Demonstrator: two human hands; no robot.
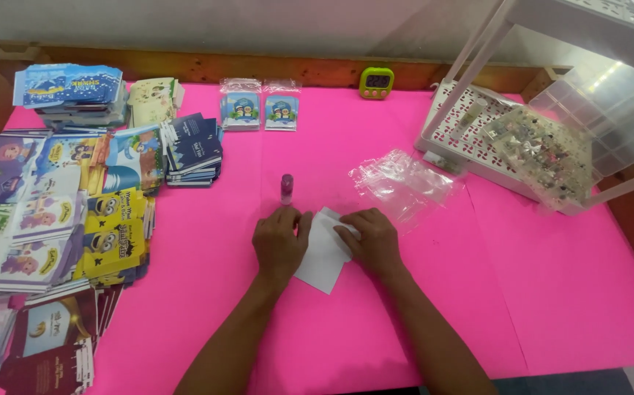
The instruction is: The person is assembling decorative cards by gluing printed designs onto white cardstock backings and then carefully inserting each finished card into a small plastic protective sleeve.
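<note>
Both hands rest on a white folded paper (pixel 322 260) lying on the pink table cover (pixel 536 292). My left hand (pixel 280 241) presses flat on the paper's left side with the fingers together. My right hand (pixel 372 240) holds down the paper's right edge, fingers curled over a fold near the top. A small purple glue stick (pixel 286 188) stands upright just beyond my left hand, apart from it.
Clear plastic sleeves (pixel 404 183) lie beyond my right hand. Stacks of colourful printed cards (pixel 61 219) fill the left side. Two bagged card packs (pixel 260 106) and a green timer (pixel 376 82) sit at the back. A white rack (pixel 470 139) with a clear box (pixel 551 157) stands at right.
</note>
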